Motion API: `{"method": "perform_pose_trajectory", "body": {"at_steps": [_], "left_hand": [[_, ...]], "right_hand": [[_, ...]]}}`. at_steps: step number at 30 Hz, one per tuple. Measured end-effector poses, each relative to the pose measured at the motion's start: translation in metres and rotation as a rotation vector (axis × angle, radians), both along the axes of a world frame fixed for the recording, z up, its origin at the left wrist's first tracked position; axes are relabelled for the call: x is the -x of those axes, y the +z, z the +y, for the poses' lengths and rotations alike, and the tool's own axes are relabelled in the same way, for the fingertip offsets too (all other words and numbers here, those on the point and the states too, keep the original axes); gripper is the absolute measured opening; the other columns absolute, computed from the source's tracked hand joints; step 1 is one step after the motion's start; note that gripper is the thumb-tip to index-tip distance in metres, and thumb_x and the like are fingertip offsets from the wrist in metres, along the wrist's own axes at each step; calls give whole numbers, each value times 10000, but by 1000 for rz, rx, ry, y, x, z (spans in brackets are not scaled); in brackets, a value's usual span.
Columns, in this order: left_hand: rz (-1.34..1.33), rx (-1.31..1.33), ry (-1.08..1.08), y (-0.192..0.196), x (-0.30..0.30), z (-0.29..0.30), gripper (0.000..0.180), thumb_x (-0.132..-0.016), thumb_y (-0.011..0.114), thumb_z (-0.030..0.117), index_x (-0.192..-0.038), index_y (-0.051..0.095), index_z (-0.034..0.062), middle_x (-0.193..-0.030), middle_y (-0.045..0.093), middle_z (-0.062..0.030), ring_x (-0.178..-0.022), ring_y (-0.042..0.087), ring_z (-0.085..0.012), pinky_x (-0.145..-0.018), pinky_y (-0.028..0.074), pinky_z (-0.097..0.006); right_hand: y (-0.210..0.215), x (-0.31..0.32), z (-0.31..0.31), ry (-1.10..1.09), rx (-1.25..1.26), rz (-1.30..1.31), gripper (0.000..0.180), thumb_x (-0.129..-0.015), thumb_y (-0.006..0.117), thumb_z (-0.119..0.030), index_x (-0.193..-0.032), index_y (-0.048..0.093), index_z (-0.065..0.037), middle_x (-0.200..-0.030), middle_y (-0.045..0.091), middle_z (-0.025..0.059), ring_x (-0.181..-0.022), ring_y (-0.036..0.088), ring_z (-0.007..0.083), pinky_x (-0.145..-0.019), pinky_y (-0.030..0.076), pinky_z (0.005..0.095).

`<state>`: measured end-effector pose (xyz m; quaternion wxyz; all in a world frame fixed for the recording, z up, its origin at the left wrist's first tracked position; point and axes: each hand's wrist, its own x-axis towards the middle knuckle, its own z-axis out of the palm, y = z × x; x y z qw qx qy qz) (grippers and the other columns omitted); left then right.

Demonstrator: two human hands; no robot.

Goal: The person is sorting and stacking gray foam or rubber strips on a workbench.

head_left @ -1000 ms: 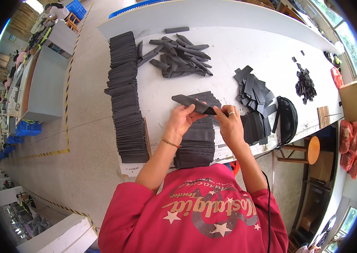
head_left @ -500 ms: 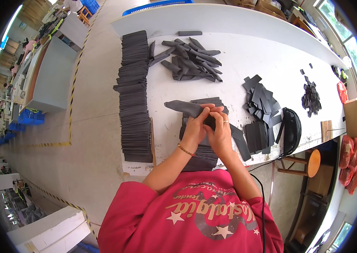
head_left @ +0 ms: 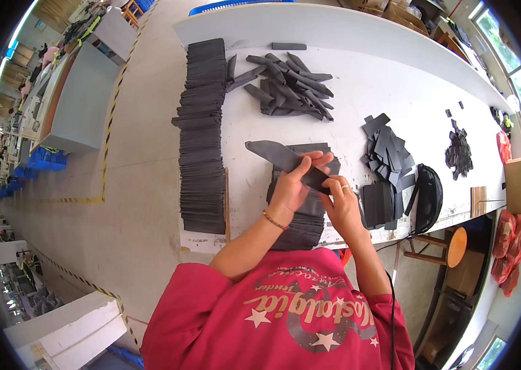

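Left grip [head_left: 290,190], right grip [head_left: 343,206] — matte tapering strip [head_left: 274,153], ridged stack [head_left: 303,229] beneath

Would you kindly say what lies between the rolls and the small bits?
Between the rolls and small bits, the head view shows a heap of flat pieces.

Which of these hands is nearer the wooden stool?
Right. The right hand is left of the stool, holding one end of the dark strip; the left hand is farther left, holding its middle.
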<state>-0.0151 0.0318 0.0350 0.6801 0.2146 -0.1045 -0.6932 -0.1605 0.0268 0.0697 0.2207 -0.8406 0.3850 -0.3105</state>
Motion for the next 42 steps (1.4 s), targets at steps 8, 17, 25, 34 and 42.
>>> {"method": "perform_pose_trajectory", "body": {"at_steps": [8, 17, 25, 34, 42], "left_hand": [[-17, -39, -35, 2, 11, 0, 288, -988, 536, 198, -1168, 579, -22, -1164, 648, -191, -1151, 592, -278, -999, 457, -364], [18, -47, 190, 18, 17, -2, 308, -999, 522, 261, -1136, 579, -9, -1003, 681, -122, -1017, 654, -290, -917, 512, -385], [53, -60, 224, 10, 15, -2, 306, -1008, 499, 253, -1133, 577, -15, -1025, 679, -144, -1042, 645, -306, -961, 494, -405], [13, -31, 244, 13, 11, -5, 339, -1016, 469, 266, -1171, 541, -27, -1079, 661, -186, -1104, 614, -334, -1033, 450, -430], [-68, 95, 259, 22, -4, -12, 362, -1015, 453, 278, -1211, 505, -22, -1170, 638, -177, -1226, 531, -349, -1110, 373, -469]], "right_hand": [[-4, 3, -8, 53, -5, -27, 168, -784, 656, 17, -901, 543, -23, -883, 589, 136, -826, 603, 355, -687, 505, 437], [14, -1, -17, 101, 47, -74, 190, -757, 690, 38, -883, 560, -22, -866, 593, 138, -763, 606, 342, -635, 497, 413], [6, -7, -16, 108, -1, -91, 173, -768, 682, 41, -886, 569, -15, -876, 595, 135, -770, 611, 333, -641, 499, 411], [4, -6, -10, 21, -129, -160, 154, -787, 703, -1, -911, 612, 4, -975, 616, 111, -782, 631, 256, -670, 513, 343], [-12, -14, -3, -209, -662, -753, 57, -878, 669, -40, -924, 649, -14, -1083, 565, 31, -867, 544, 85, -777, 443, 225]]}}
